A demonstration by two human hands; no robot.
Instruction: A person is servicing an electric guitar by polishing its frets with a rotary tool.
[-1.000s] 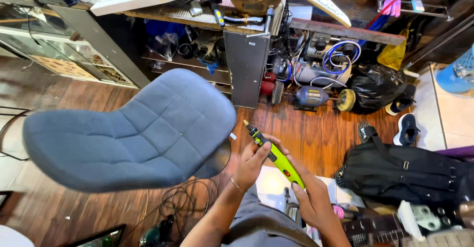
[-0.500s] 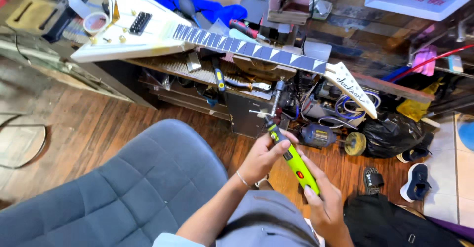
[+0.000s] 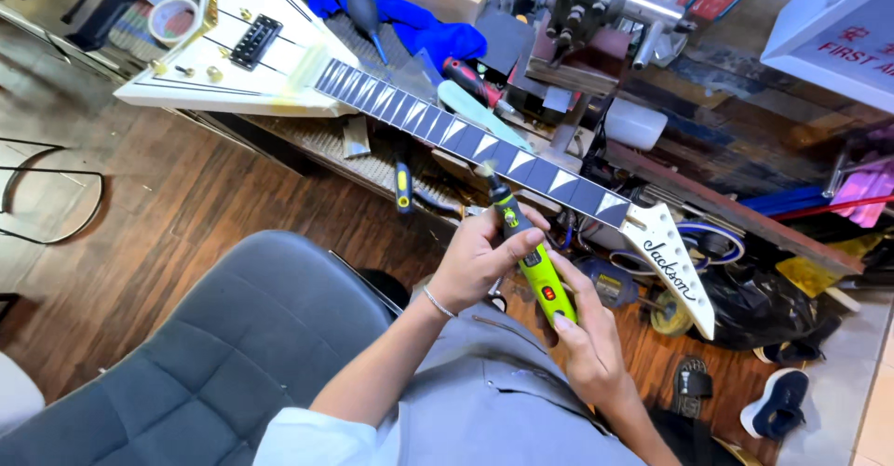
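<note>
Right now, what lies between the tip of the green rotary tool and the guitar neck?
In the head view, nothing: the green rotary tool, held in the left hand and right hand, has its tip right at the guitar neck.

You wear a thin silver bracelet (image 3: 438,302) on the wrist of your left hand (image 3: 480,259), your right hand (image 3: 589,336) has no rings or wristwear, your forearms are uncovered, a pale blue-white short sleeve (image 3: 307,438) shows at your left upper arm, and grey trousers (image 3: 503,391) cover your lap.

Slim lime-green rotary tool (image 3: 531,259), tilted, tip up, held below guitar neck
</note>
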